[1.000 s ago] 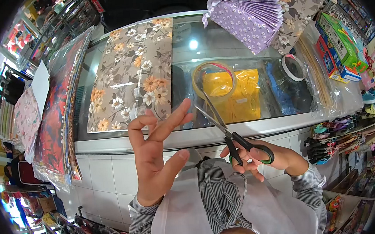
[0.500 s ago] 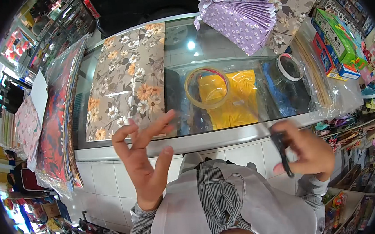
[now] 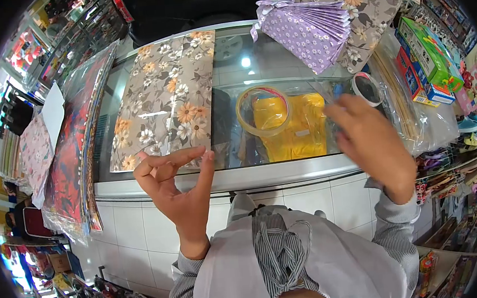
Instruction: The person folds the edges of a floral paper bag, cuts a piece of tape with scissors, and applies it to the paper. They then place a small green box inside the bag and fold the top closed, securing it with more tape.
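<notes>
Near the counter's front edge is my left hand (image 3: 177, 184), its thumb and index fingertip brought together in a pinch. Something small and clear may be at those fingertips, but I cannot make it out. Just beyond it lies a folded sheet of floral wrapping paper (image 3: 162, 99). My right hand (image 3: 369, 138), a little blurred, reaches over the counter right of the yellow packet and is closed on scissors. Their thin blades (image 3: 322, 91) point away from me; the handles are hidden. Between the hands, a roll of clear tape (image 3: 246, 127) rests partly over the yellow packet (image 3: 294, 144).
A purple pleated paper piece with a bow (image 3: 304, 29) lies at the back. To the right are a white tape roll (image 3: 380, 93), wooden sticks (image 3: 395, 80) and a green box (image 3: 427, 50). Wrapped paper sheets (image 3: 73, 145) hang over the left edge of the glass counter (image 3: 285, 170).
My right hand has moved forward over the counter with the scissors, from the front edge toward the back. The left thumb and index finger have come together.
</notes>
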